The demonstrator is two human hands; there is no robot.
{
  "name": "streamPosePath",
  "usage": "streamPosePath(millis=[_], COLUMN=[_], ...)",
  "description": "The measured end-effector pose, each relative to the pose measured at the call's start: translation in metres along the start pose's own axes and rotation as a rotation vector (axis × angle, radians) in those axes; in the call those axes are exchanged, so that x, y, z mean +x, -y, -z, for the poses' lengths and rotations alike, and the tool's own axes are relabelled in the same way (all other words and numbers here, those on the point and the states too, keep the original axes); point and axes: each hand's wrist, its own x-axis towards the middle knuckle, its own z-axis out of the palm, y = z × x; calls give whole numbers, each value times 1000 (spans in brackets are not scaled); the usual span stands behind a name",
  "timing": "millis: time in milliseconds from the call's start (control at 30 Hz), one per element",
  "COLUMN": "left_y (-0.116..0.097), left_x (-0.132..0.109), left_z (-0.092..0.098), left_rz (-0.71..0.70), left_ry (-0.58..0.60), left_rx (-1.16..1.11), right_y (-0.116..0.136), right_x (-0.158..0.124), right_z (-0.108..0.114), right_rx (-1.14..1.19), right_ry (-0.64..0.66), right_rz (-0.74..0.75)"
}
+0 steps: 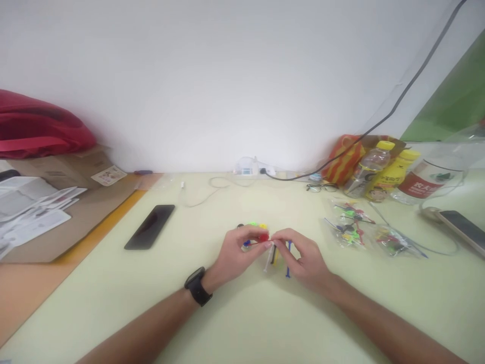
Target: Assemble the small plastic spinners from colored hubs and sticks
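Observation:
My left hand (238, 252), with a black watch (197, 286) on its wrist, and my right hand (303, 255) meet at the middle of the pale yellow-green table (212, 313). Both pinch a small red piece (263, 236) between their fingertips. Under and between the hands lie thin coloured sticks (278, 258), white, yellow and blue among them. Small green and yellow pieces (257, 225) sit just beyond the fingers. Both hands are closed around the red piece.
A black phone (150, 226) lies to the left. Clear bags of coloured parts (354, 225) lie to the right, with bottles (373, 167), glasses (321, 187) and a second phone (460, 227) beyond. Papers (30, 210) and a red bag (38, 124) are at far left. A cable (212, 184) runs along the wall.

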Motion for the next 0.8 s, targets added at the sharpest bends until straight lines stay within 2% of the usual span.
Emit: streamPosePath(millis=[267,533,667,800], left_y=[1,2,4,2], left_x=[-1,-2,-2,0], left_z=[4,5,5,5], left_rz=[-142,-227,-258,-237], left_ry=[-32,-21,-33,-41], left_rx=[164,196,214,203], right_y=[-5,-6,-3,2], right_x=[2,4,5,8], right_z=[3,2,3,8], right_rx=[-40,-77,-98,-23], right_ry=[37,34,22,34], right_rz=[73,100,55,-74])
